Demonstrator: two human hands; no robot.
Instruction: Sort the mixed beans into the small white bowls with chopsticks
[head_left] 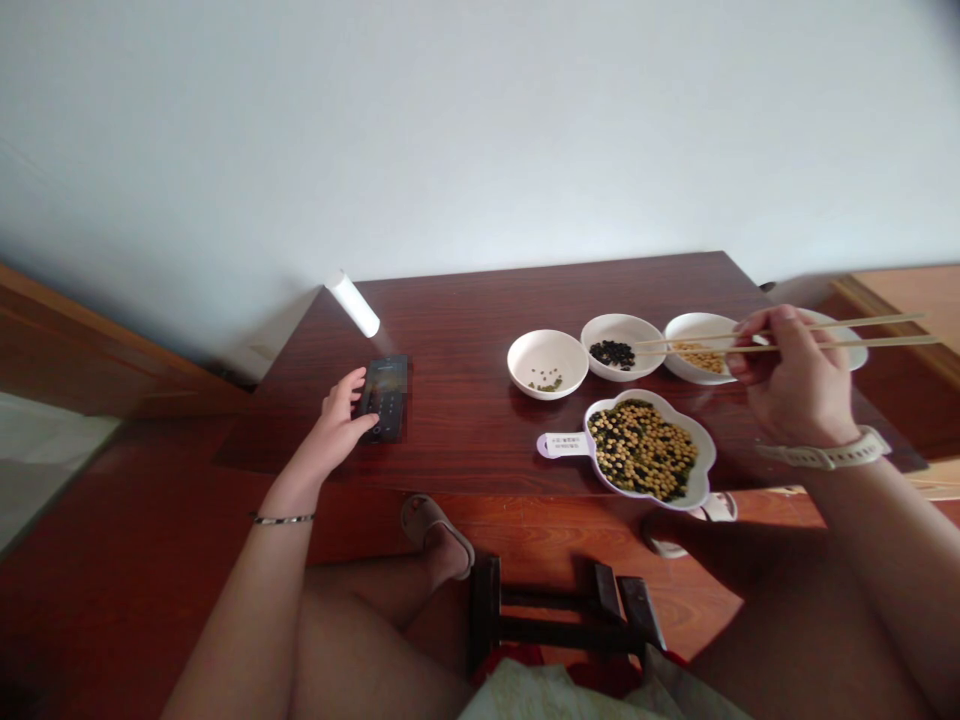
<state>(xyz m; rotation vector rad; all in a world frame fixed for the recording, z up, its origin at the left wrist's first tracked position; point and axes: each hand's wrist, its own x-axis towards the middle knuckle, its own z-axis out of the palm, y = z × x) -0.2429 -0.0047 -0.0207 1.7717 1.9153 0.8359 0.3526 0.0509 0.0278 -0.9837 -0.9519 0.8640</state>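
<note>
My right hand (799, 375) grips a pair of chopsticks (877, 322). Their tips point left over the white bowl with black beans (613, 355). Beneath the sticks is another bowl, holding yellow beans (701, 357). To the left, a third bowl (534, 352) contains a few small green beans. A flower-shaped dish (705, 455) with a labelled handle is full of mixed yellow and dark beans. My left hand (341, 425) rests with fingers apart at the left side of a phone (387, 400) lying on the table, the thumb over its lower edge.
A white cylinder (354, 305) stands at the table's back left. Another white dish (844, 340) sits partly hidden behind my right hand. The dark wooden table (465, 310) meets the wall. A dark stool frame (555, 630) is between my legs below.
</note>
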